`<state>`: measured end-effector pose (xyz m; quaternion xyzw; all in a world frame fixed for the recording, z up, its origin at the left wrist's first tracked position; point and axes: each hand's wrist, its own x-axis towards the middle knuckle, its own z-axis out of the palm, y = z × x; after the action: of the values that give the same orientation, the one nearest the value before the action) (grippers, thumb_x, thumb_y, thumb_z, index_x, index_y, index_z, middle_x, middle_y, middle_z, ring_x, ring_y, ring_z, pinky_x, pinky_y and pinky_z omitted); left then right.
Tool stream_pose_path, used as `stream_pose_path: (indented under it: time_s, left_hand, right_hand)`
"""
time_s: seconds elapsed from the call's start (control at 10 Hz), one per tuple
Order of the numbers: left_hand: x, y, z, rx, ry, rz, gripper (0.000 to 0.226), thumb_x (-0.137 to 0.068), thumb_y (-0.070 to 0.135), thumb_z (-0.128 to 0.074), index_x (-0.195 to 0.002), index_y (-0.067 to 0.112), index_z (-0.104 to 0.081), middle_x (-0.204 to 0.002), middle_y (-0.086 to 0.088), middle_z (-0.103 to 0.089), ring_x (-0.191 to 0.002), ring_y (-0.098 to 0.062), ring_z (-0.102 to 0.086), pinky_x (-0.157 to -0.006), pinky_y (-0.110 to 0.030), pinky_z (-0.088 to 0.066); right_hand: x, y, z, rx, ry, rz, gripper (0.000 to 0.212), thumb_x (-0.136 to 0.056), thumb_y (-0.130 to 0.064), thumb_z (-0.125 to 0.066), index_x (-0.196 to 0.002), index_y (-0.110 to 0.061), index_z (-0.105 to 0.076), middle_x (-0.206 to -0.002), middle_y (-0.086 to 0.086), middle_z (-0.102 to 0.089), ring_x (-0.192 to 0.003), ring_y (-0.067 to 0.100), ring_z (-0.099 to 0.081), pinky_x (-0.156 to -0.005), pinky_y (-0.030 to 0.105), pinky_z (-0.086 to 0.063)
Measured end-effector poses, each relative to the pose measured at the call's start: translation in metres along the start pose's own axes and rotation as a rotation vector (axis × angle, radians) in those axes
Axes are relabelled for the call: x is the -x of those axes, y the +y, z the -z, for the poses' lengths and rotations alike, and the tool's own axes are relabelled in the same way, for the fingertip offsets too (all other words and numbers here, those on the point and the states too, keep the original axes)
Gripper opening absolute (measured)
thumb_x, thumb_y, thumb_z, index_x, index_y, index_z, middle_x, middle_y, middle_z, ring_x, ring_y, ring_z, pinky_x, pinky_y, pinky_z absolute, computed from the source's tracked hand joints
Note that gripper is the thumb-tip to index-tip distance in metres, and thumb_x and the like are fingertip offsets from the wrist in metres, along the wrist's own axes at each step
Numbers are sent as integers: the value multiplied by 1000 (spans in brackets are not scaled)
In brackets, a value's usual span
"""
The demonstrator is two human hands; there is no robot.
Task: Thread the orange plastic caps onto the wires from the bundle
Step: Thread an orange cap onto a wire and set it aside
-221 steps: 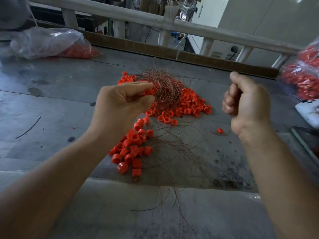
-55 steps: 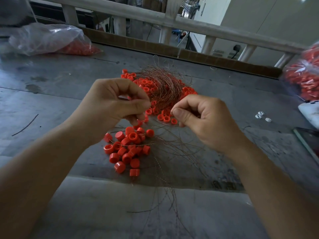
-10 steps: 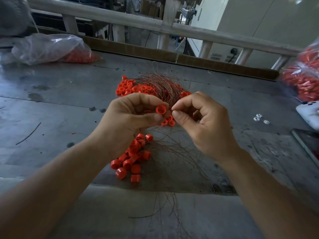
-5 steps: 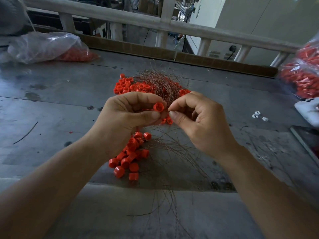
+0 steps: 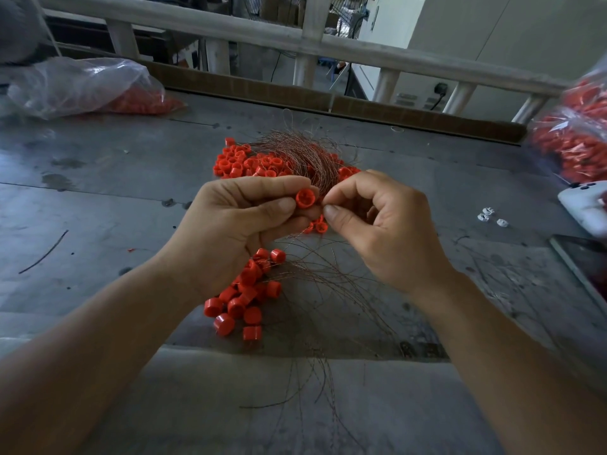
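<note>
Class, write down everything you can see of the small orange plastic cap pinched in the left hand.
The small round orange plastic cap looks moulded, its open end facing the camera with ribs inside. The left hand pinches it between thumb and forefinger. The right hand touches its rim with pinched fingertips; whether they hold anything is unclear.
</note>
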<state>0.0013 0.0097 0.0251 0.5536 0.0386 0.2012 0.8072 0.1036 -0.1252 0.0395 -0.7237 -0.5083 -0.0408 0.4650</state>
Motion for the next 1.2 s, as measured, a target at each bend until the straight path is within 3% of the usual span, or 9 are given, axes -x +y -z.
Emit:
stream_pose_path:
  time_s: [0.3, 0.5, 0.7, 0.8, 0.9, 1.0, 1.1, 1.2]
  left_hand:
    - [-1, 2, 4, 62, -36, 25, 25, -66, -1, -57, -82, 9, -75, -80, -8, -73, -75, -16, -71, -63, -18, -55]
    - [0, 4, 5, 106, -140, 46, 24, -59, 7, -65, -81, 10, -75, -86, -9, -73, -77, -14, -71, -63, -16, -54]
    - [0, 2, 4, 103, -167, 62, 21, -61, 8, -65, -80, 11, -75, -82, -9, -73, -76, -14, -71, -62, -16, -54]
    - [0, 2, 6, 100, -150, 62, 21, -61, 8, -65, -80, 10, -75, -81, -8, -73, -76, -14, -71, -63, -16, -54]
    - [0, 3, 7, 118, -118, 65, 22, -58, 7, -65, -78, 9, -75, -79, -8, -73, -75, -14, -71, -62, -16, -54]
    - [-1, 3, 7, 131, -82, 68, 23, -56, 6, -66, -77, 8, -75, -79, -9, -72, -75, -15, -70, -61, -16, -54]
    - [-1, 3, 7, 132, -71, 65, 23, -56, 7, -66, -77, 8, -75, -79, -9, -72, -75, -15, -71, -61, -16, -54]
    - [-1, 4, 7, 141, -72, 67, 22, -56, 7, -66, -77, 9, -75, -79, -9, -72, -75, -15, -71, -61, -16, -54]
  right_hand:
    - [-2, -2, 3, -154, -17, -38, 31, -80, 5, -60, -77, -26, -62, -74, -9, -60, -66, 0, -56, -59, 10, -43]
    - [-2, -2, 2, -256, -33, -130, 30, -76, 5, -66, -78, -21, -51, -65, -7, -57, -61, 5, -54, -58, 21, -48]
    - [0, 0, -7, -232, -118, -131, 36, -73, 1, -71, -74, -26, -47, -64, -11, -56, -58, -3, -55, -55, 12, -43]
    - [-4, 3, -1, -206, -119, -115, 28, -75, -6, -71, -75, -27, -51, -66, -8, -60, -62, 4, -60, -59, 22, -51]
    - [-11, 15, 11, -129, -12, -185, 18, -80, -16, -68, -74, -28, -56, -73, 2, -66, -70, 23, -65, -71, 43, -55]
    - [-19, 38, 25, 15, 139, -283, 19, -84, -18, -64, -71, -29, -56, -72, -2, -65, -69, 16, -64, -71, 32, -54]
    - [-24, 63, 31, 264, 142, -362, 19, -84, -16, -62, -69, -27, -56, -65, -15, -56, -61, -2, -53, -59, 8, -39]
    - [-22, 78, 25, 392, 16, -411, 11, -84, -13, -62, -87, -21, -67, -74, -11, -60, -68, 4, -53, -65, 14, -38]
